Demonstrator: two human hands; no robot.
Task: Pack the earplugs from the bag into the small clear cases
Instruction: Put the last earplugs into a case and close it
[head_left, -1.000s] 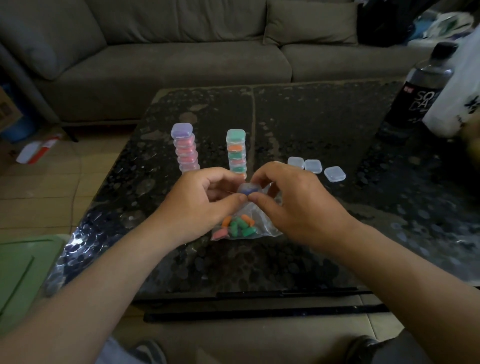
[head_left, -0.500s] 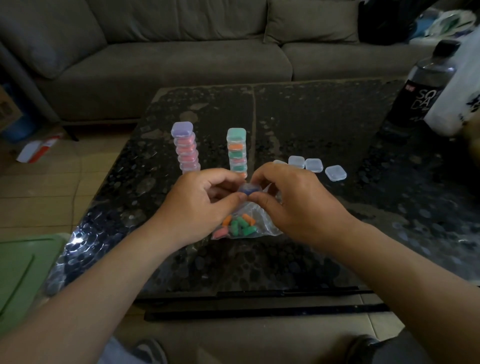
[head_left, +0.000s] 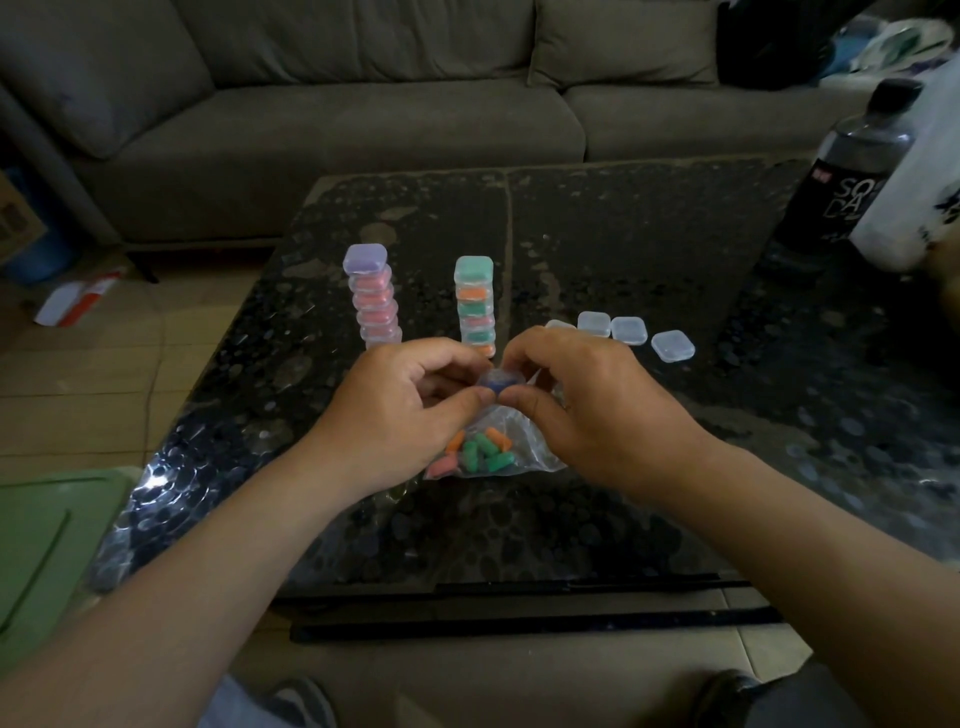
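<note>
Both hands meet low over the table (head_left: 519, 530), near its front-middle. Left hand (head_left: 410, 415) & right hand (head_left: 587, 410) each pinch the small clear case (head_left: 500, 383) btw thumb and forefinger, other fingers curled in. Blue earplugs show inside; whether the lid is snapped, can't tell. The case hangs just above the bag (head_left: 540, 447), which lies flat under the fingertips. Loose earplugs (head_left: 480, 452) (orange, green, pink) bunch at the bag's near-left corner, btw the two palm heels.

Past the left knuckles stands the purple-topped stack (head_left: 373, 296) of filled cases, upright, near but apart. Past the gap btw the hands stands the green-topped stack (head_left: 475, 306), its base v. close behind the left fingertips. Beyond & right of the right hand lies a row of empty cases (head_left: 628, 330), one partly hidden by the knuckles.

The widest stretch of tabletop lies right of the right forearm. The near edge runs under both forearms; the left edge passes just outside the left wrist. A dark bottle (head_left: 852, 166) stands at the far right, well apart.
</note>
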